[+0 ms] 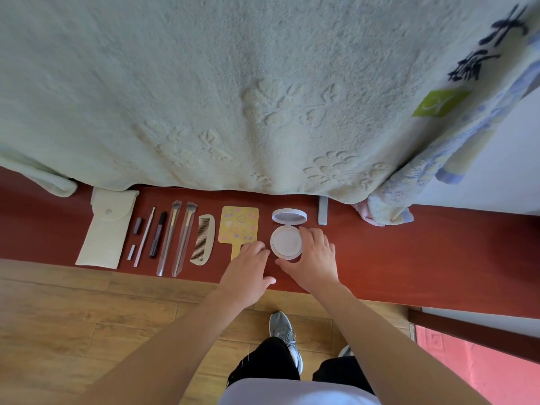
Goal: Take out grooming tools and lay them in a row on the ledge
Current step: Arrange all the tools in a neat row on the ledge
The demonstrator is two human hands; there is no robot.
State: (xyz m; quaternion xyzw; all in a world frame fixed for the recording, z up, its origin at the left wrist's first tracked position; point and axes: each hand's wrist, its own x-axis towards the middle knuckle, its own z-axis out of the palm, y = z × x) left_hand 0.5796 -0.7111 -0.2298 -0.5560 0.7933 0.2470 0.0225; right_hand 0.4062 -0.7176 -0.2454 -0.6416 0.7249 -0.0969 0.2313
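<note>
From my remote seat, the open compact sits on the red ledge at the right end of the row, just beside the yellow hand mirror, with its lid hinged back toward the blanket. The right hand curls round the compact's right rim, thumb at the near edge. The left hand lies loose and holds nothing, its fingers over the mirror's handle; I cannot tell whether they touch the compact's left side. I judge the compact light and rigid, its smooth plastic shell a little slippery, and the hinge the weak point. I would hold it by the round base, thumb and fingers on opposite sides of the rim, never by the lid, and stay off the pale inner face, which probably marks easily.
</note>
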